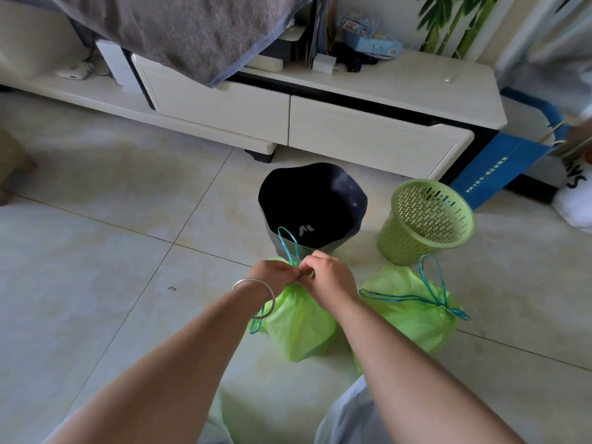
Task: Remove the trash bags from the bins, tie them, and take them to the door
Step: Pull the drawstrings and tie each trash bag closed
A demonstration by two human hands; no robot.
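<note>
A green trash bag [299,325] stands on the tiled floor in front of me. My left hand [272,275] and my right hand [330,278] both pinch its blue drawstring [288,243] at the gathered neck; one loop sticks up, another hangs by my left wrist. A second green trash bag [413,310] lies to the right, its blue drawstring knotted. Behind the bags stand a dark bin [312,205] and a green slotted basket bin [424,221], both without liners.
A low white TV cabinet [368,133] with drawers runs along the back, a grey blanket [179,30] hanging over it. A blue paper bag [509,161] leans at its right end. Open tiled floor [96,267] lies to the left.
</note>
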